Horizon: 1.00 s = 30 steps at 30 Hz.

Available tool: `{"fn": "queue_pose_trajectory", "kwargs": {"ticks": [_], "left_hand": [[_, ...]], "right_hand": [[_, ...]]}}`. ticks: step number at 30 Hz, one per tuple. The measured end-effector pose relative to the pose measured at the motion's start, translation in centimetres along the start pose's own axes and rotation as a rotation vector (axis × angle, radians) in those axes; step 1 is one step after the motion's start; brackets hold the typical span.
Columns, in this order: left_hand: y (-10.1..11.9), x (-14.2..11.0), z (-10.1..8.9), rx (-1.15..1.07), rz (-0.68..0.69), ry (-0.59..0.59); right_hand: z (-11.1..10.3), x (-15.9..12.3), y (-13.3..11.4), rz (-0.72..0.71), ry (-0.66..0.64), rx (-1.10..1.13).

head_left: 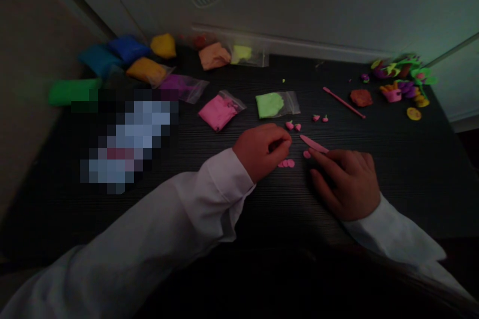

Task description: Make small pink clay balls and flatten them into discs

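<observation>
My left hand (264, 152) hovers over the middle of the dark table, its thumb and fingers closed in a pinch; whatever is between them is hidden. Just below its fingertips lies an overlapping row of flat pink clay discs (287, 163). My right hand (348, 182) has its index finger stretched out, the tip at a single small pink clay disc (307, 154), with the thumb apart. A pink plastic clay knife (312, 143) lies beside that finger, its rear end hidden behind the hand. Small pink clay pieces with green tops (290, 125) sit beyond my left hand.
Bags of pink clay (217, 112) and light green clay (269, 104) lie farther back. More coloured packs, including a blue one (129, 49), crowd the left. A pink stick tool (344, 103), a reddish lump (361, 97) and finished clay figures (392, 92) stand right. A blurred-out object (130, 144) lies left.
</observation>
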State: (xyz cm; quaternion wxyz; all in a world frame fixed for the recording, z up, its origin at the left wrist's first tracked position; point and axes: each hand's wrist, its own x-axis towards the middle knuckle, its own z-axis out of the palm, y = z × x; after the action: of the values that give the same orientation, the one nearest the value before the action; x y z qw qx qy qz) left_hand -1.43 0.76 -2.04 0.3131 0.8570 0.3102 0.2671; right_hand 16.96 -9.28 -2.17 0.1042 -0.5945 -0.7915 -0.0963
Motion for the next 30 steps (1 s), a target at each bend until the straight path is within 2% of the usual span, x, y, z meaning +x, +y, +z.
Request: {"fn": "queue_pose_trajectory", "kwargs": {"ticks": [7, 30], "left_hand": [[0.07, 0.01, -0.04, 0.0, -0.002, 0.0], [0.06, 0.0, -0.09, 0.004, -0.004, -0.007]], "right_hand": [[0.01, 0.15, -0.1, -0.017, -0.051, -0.007], [0.03, 0.14, 0.02, 0.04, -0.051, 0.031]]}}
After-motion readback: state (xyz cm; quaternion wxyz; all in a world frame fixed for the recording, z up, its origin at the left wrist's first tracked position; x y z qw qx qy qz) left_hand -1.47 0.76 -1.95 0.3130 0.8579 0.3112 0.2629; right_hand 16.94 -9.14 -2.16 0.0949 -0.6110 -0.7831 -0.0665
